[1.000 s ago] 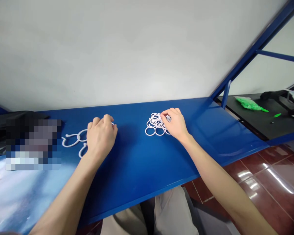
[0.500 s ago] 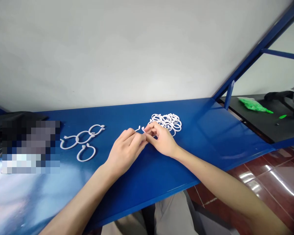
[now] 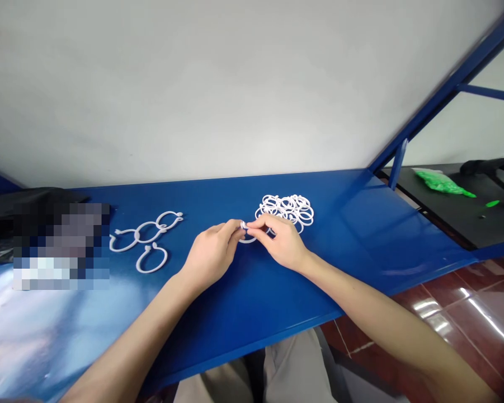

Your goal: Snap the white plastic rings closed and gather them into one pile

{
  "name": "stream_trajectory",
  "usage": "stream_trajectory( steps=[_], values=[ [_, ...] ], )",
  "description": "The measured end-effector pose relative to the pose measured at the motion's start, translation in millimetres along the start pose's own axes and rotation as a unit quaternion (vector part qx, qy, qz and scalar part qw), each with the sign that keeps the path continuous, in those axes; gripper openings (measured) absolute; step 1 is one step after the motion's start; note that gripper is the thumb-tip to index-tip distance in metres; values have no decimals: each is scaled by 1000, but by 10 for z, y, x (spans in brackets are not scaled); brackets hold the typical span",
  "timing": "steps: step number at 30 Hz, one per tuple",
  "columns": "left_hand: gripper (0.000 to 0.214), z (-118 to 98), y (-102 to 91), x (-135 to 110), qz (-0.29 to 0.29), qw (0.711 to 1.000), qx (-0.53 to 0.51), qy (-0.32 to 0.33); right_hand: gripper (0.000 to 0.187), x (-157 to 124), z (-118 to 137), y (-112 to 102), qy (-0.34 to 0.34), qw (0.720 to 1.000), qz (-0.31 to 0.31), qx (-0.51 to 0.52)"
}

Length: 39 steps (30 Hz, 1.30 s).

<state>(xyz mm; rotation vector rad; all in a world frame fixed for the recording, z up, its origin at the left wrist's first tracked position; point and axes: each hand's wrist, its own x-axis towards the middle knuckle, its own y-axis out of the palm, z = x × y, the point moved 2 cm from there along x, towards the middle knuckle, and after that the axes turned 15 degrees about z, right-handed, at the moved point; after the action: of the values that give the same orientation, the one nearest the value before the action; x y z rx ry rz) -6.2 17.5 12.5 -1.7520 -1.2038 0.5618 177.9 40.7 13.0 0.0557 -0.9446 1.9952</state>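
Observation:
A white plastic ring (image 3: pixel 247 240), which looks like a shower curtain ring, is pinched between my two hands over the middle of the table. My left hand (image 3: pixel 216 246) is closed on its left side, and the fingers of my right hand (image 3: pixel 281 238) grip the knobbed ends at the top. Both sets of fingertips nearly meet there and hide much of the ring. Just behind my right hand lies a pile of similar white rings (image 3: pixel 305 214). Several more rings (image 3: pixel 151 261) with knobbed ends lie to the left of my left hand.
The blue table (image 3: pixel 218 324) backs onto a pale wall. A black bag (image 3: pixel 37 198) and a pixelated patch are at the left. Blue frame bars (image 3: pixel 396 165) rise at the right, beyond which a dark table (image 3: pixel 478 224) bears a bag of green pieces (image 3: pixel 440 182).
My fingers have drawn together at the ring's ends, which stood apart before and now seem to meet. The ring's lower curve has come into view below the fingertips.

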Motion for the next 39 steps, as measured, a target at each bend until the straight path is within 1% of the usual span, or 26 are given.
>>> stream_trajectory(
  steps=[7, 12, 15, 18, 20, 21, 23, 24, 25, 26, 27, 29, 31, 34, 37, 39],
  values=[
    [25, -13, -19, -33, 42, 998, -53, 9, 12, -18, 15, -10, -69, 997, 41, -10],
    [26, 1, -56, -46, 104, 983, -149, 4, 10, -12, 25, -28, -129, 990, 59, -24],
    [27, 19, -60, -23, 111, 979, -169, -13, 9, 2, 24, -15, -126, 990, 52, -34],
    [30, 40, -110, 17, 91, 981, -169, -16, 10, 30, 11, -22, -99, 992, 41, -67],
    [36, 100, -195, 38, 49, 986, -155, -34, 10, 55, -21, -78, -77, 992, 21, -101],
    [39, 156, -248, 41, 18, 989, -136, -55, 11, 68, -51, -128, -59, 991, 5, -118],
    [39, 318, -352, 22, -48, 988, -55, -135, 13, 89, -141, -267, -11, 989, -41, -141],
    [37, 406, -394, 2, -83, 983, 12, -164, 15, 96, -198, -348, 17, 986, -69, -150],
    [39, 492, -419, -22, -106, 973, 84, -188, 16, 100, -258, -430, 43, 982, -96, -156],
    [42, 578, -423, -47, -112, 960, 146, -213, 17, 102, -319, -507, 69, 977, -120, -165],
    [43, 657, -408, -70, -101, 950, 189, -227, 17, 103, -378, -575, 94, 970, -138, -175],
    [35, 775, -356, -111, -93, 942, 234, -224, 17, 108, -482, -674, 136, 959, -150, -198],
    [29, 836, -301, -137, -90, 942, 250, -204, 16, 119, -565, -725, 171, 951, -141, -216],
    [29, 845, -259, -141, -80, 949, 248, -178, 13, 144, -647, -751, 216, 940, -129, -229],
    [33, 785, -257, -109, -66, 949, 253, -173, 13, 164, -674, -758, 254, 928, -121, -245],
    [35, 716, -271, -75, -80, 949, 249, -173, 13, 165, -659, -764, 263, 921, -119, -261]
  ],
)
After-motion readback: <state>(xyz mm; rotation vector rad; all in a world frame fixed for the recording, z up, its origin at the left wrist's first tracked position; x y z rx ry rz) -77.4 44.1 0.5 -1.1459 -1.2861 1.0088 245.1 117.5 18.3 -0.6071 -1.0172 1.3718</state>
